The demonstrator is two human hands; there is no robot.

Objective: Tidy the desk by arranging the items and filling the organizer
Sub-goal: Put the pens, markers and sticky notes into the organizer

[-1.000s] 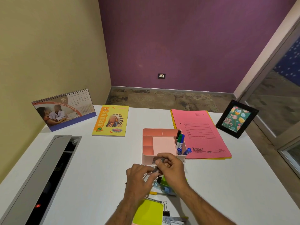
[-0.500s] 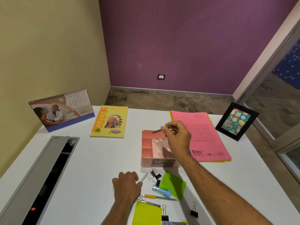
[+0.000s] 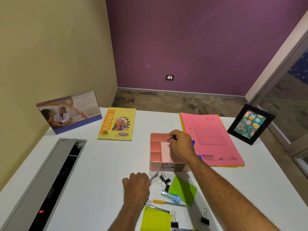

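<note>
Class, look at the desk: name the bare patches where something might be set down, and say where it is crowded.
Bare white desk lies between the yellow notebook, the grey cable tray and the pink organizer. Another patch lies nearer than the pink folder, by the right edge. Crowded: below the organizer, where binder clips, green notes and pens lie around the left hand.

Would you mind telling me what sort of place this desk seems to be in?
Most likely a small office or study room: a white desk holds a desk calendar, a pink file folder and a pink organizer, with a glass partition to one side.
</note>
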